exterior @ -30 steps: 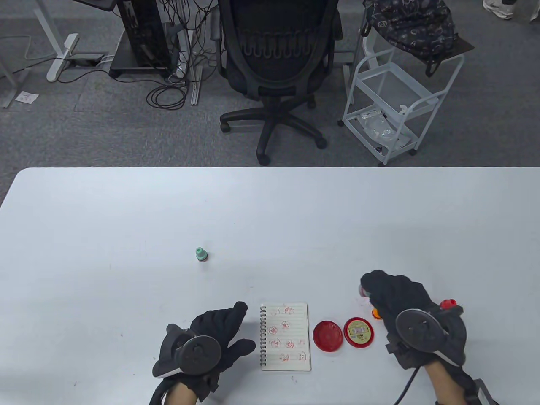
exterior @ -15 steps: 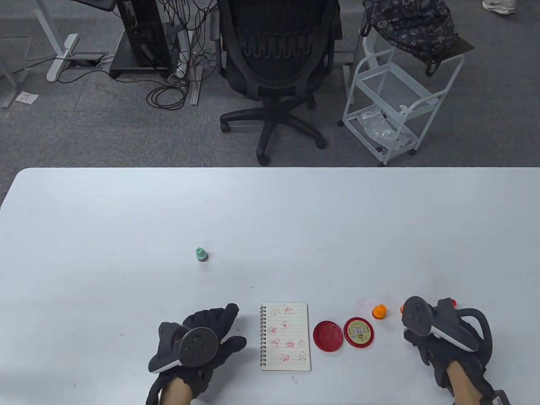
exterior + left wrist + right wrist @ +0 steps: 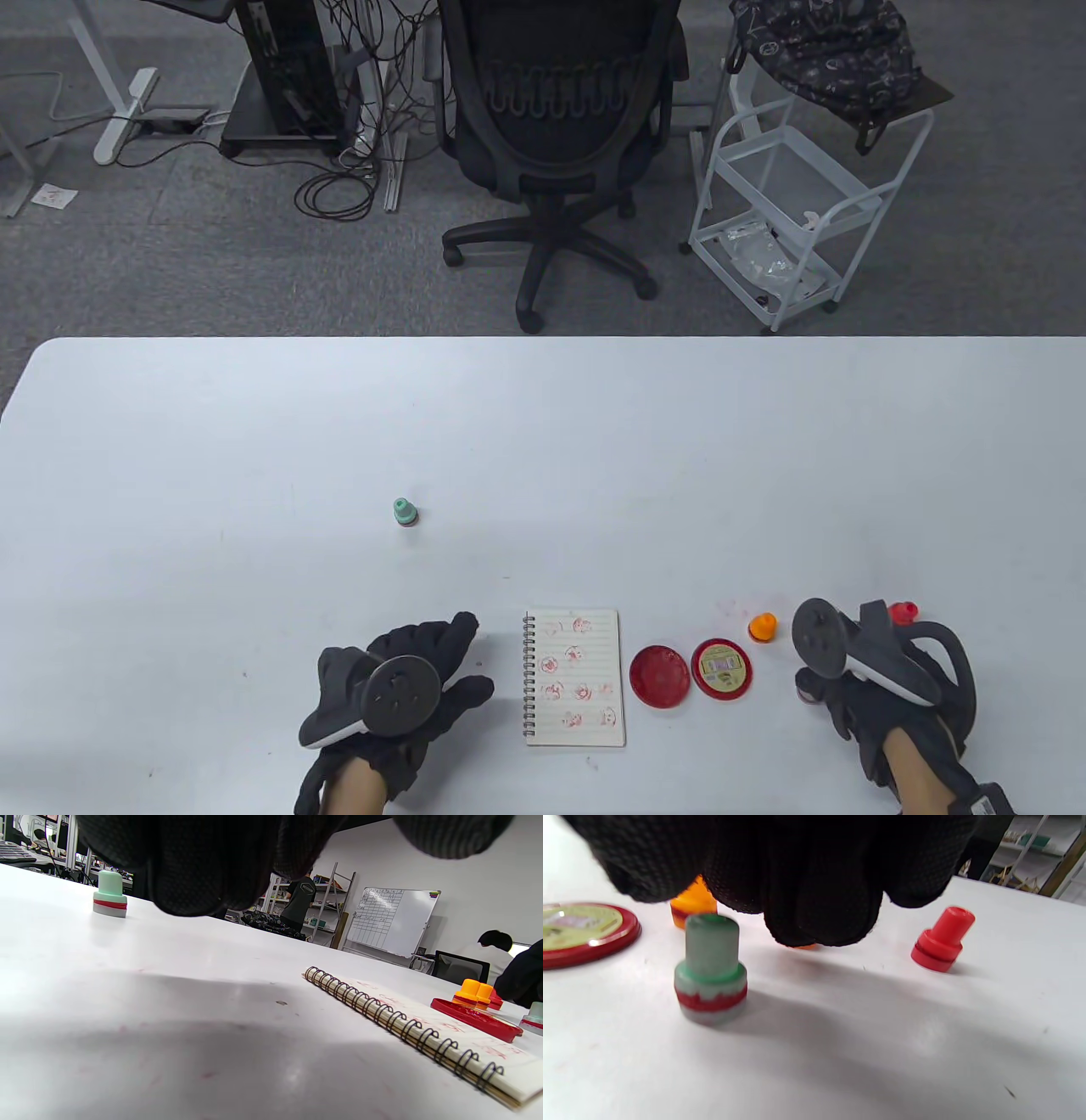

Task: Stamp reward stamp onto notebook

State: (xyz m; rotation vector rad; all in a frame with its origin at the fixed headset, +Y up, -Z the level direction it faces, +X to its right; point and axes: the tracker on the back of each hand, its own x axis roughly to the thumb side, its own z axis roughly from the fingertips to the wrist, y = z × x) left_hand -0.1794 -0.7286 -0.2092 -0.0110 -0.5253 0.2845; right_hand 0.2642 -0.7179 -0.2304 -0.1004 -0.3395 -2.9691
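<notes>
The spiral notebook [image 3: 575, 677], its page marked with several red stamp prints, lies at the near middle of the table; it also shows in the left wrist view [image 3: 407, 1018]. My left hand [image 3: 441, 671] rests flat on the table just left of it, holding nothing. My right hand [image 3: 827, 696] is at the near right. A green-topped stamp with a red band [image 3: 710, 984] stands upright on the table just under its fingers [image 3: 818, 899], which are off it. In the table view this stamp [image 3: 802, 694] peeks out beside the tracker.
The open red ink pad [image 3: 659, 675] and its lid [image 3: 721, 668] lie right of the notebook. An orange stamp [image 3: 762, 626] and a red stamp [image 3: 902, 609] stand near my right hand. Another green stamp [image 3: 405, 512] stands far left of centre.
My right hand carried the green-topped stamp from beyond the ink pad lid back to the near right and let it go on the table. My left hand slid slightly back.
</notes>
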